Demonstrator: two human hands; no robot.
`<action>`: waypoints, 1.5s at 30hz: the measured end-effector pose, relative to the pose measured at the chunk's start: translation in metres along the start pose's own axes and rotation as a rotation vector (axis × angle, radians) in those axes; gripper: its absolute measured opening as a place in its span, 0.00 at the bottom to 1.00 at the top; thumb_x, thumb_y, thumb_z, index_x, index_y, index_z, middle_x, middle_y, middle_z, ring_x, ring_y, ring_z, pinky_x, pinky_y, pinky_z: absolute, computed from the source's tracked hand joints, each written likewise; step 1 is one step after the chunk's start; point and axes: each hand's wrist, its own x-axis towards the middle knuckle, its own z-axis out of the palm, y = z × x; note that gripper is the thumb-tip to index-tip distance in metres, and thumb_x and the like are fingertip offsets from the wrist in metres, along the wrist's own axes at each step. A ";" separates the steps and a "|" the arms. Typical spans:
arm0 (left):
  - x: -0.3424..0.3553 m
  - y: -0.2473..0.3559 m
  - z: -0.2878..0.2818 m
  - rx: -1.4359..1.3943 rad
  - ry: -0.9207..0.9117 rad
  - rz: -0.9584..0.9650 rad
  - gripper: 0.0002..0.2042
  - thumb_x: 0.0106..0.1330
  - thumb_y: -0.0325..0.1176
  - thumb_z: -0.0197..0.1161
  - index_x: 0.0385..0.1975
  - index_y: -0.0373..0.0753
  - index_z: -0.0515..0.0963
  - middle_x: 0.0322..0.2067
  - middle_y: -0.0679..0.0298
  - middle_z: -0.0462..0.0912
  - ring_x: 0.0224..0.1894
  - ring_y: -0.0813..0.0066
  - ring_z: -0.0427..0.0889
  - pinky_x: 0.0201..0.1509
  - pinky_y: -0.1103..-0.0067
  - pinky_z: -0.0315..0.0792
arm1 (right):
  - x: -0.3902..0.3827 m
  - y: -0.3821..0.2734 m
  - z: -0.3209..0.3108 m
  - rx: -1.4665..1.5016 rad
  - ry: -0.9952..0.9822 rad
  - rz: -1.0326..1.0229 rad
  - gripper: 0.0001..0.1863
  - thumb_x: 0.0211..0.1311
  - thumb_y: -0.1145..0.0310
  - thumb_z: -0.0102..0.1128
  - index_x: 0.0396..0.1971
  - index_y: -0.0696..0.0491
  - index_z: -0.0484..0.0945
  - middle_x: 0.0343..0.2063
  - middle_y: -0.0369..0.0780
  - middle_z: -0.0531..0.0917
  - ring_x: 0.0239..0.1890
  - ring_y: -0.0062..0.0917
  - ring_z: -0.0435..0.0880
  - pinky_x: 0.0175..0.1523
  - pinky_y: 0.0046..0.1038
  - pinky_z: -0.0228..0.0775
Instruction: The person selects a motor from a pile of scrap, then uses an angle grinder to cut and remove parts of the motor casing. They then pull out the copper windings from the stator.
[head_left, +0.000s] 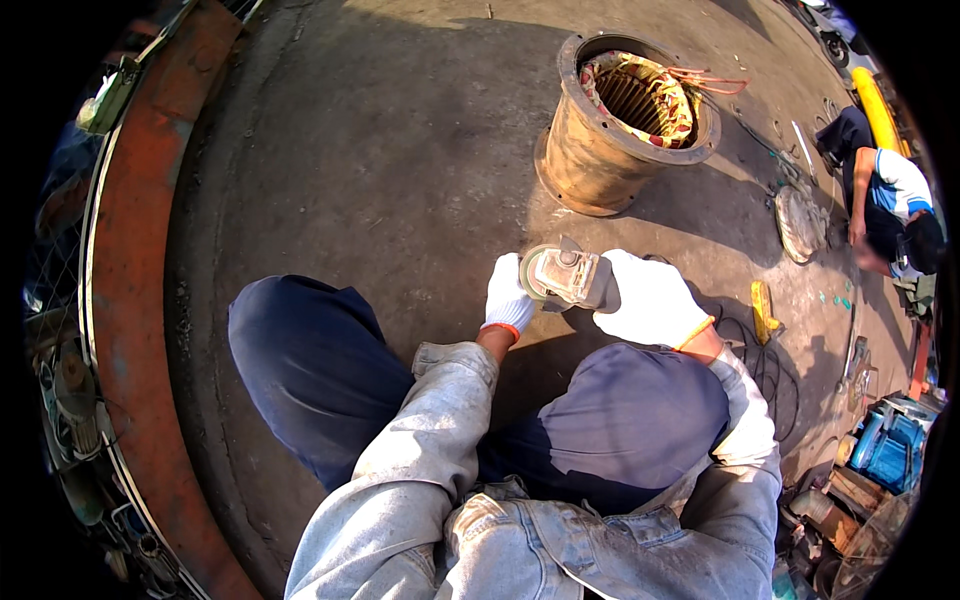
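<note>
The motor casing (598,155) stands upright on the ground (370,180); the grinder (568,280) is nearer me. My right hand (648,300) wraps around its body; my left hand (507,292) sits beside the disc (528,276), and I can't tell how curled its fingers are or whether they grip. A spinning disc could catch them if they strayed. I count one casing, one grinder, two hands, one disc.
</note>
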 end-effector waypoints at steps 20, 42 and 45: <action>-0.001 0.013 -0.002 0.010 -0.027 -0.066 0.13 0.68 0.40 0.70 0.45 0.39 0.80 0.45 0.47 0.85 0.51 0.45 0.85 0.53 0.65 0.79 | -0.009 0.001 0.004 0.032 -0.008 -0.042 0.23 0.55 0.60 0.74 0.49 0.52 0.80 0.41 0.47 0.87 0.43 0.47 0.88 0.49 0.42 0.80; -0.001 0.011 -0.002 -0.079 0.000 -0.098 0.11 0.74 0.39 0.66 0.42 0.38 0.77 0.40 0.48 0.81 0.40 0.53 0.80 0.49 0.67 0.76 | -0.014 0.002 0.002 0.104 -0.100 -0.013 0.27 0.53 0.60 0.76 0.53 0.52 0.80 0.44 0.47 0.87 0.47 0.47 0.88 0.53 0.41 0.79; 0.001 0.006 0.001 -0.281 0.006 -0.157 0.10 0.75 0.38 0.65 0.42 0.38 0.77 0.40 0.49 0.81 0.40 0.54 0.80 0.49 0.68 0.76 | -0.014 0.001 0.001 0.100 -0.091 0.003 0.28 0.53 0.59 0.76 0.53 0.52 0.80 0.45 0.47 0.88 0.48 0.47 0.88 0.54 0.41 0.79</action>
